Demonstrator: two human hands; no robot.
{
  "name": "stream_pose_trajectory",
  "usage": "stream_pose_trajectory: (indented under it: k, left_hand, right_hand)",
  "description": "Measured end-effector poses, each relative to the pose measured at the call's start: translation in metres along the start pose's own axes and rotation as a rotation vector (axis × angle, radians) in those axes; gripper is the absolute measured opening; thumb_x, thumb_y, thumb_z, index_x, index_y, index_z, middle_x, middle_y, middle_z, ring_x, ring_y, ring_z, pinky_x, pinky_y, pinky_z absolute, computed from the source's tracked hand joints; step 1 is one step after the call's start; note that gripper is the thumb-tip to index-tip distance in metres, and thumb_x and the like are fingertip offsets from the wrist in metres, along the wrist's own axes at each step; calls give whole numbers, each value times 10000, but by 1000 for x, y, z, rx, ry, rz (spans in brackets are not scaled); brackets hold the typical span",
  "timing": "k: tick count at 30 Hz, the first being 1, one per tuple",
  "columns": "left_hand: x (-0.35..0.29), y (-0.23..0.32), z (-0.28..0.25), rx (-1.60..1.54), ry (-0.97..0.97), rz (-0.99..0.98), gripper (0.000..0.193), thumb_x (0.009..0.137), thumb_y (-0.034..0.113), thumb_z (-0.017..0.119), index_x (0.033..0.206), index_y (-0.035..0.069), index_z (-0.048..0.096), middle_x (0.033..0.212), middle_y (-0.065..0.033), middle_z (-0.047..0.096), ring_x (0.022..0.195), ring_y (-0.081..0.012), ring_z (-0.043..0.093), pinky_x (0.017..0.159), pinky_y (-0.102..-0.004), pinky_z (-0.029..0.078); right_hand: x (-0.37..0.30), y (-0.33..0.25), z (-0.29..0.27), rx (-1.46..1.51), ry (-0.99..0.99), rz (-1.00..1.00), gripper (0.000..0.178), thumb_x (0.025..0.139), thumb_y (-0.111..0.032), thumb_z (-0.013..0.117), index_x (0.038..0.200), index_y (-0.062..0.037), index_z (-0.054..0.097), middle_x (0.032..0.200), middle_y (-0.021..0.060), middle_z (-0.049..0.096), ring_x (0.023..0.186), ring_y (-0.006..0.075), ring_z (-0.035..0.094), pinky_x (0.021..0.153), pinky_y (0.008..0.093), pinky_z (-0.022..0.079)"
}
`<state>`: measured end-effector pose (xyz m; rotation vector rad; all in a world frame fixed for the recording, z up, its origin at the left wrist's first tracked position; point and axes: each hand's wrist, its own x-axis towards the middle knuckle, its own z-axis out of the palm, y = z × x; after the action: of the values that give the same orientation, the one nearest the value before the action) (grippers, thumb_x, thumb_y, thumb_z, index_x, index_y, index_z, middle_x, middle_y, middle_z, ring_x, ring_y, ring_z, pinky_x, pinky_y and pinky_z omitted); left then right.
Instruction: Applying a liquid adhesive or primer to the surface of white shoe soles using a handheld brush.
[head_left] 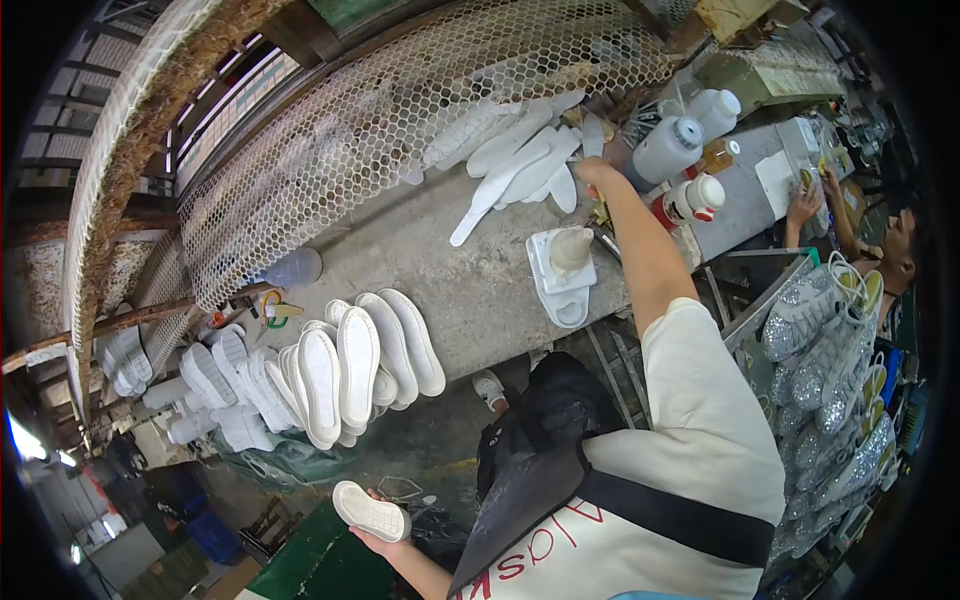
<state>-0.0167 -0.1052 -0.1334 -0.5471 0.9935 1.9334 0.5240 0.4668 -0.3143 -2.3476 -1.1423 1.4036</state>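
Observation:
My left hand is closed round a white shoe sole, held low and apart from the bench, its hollow gridded side showing. My right arm stretches over the workbench. At its end my right hand is beside a pile of flat white insoles and near a large white bottle. Its fingers are too small and partly hidden, so what they hold cannot be made out. Closer to me stands a pale cone-topped pot on a white sole-shaped base.
Many white soles crowd the bench's left end, beside scissors. Wire mesh hangs over the back. A red-and-white bottle stands right of my arm. Glittery shoes fill a rack at right; another person works beyond.

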Motion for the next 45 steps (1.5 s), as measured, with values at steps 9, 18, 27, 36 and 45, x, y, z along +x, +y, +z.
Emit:
stream_pose_trajectory:
  k: [9, 18, 27, 36, 45]
  left_hand:
    - [5, -7, 13, -111, -207, 14, 684, 891, 529, 354, 1458, 151, 286, 1456, -221, 309, 1258, -392, 406, 963, -560, 367]
    - [40, -10, 125, 190, -567, 104, 643, 949, 512, 308, 1357, 24, 396, 1255, -176, 548, 1079, -344, 579, 923, -490, 474]
    - [0, 28, 115, 110, -572, 39, 837, 889, 702, 198, 1304, 21, 451, 1072, -166, 623, 900, -310, 649, 785, -410, 540]
    - [-7, 49, 52, 293, -721, 165, 898, 838, 765, 222, 1335, 42, 412, 1133, -162, 596, 938, -312, 638, 781, -403, 541]
    - [27, 93, 18, -63, -1225, -22, 778, 933, 640, 163, 1356, 22, 375, 1249, -151, 535, 1111, -255, 560, 937, -381, 470]
  right_hand:
    - [-220, -120, -62, -228, -305, -690, 220, 734, -226, 660, 672, -18, 623, 621, 83, 600, 618, 170, 583, 550, 326, 411]
    - [-451, -163, 136, -842, -630, -1680, 442, 649, 36, 575, 1064, -97, 501, 867, 154, 606, 860, 377, 589, 716, 453, 465]
    - [-614, -179, 280, -886, -911, -1879, 472, 646, -73, 733, 1084, -113, 563, 875, 159, 666, 857, 348, 629, 755, 428, 476]
    - [-650, -206, 330, -1003, -737, -1905, 265, 651, -154, 730, 819, 6, 603, 854, 170, 643, 794, 315, 613, 720, 382, 465]
    - [-657, -142, 340, -187, -1605, -1057, 315, 746, -74, 653, 527, -71, 426, 647, 16, 578, 541, 51, 431, 494, 218, 316]
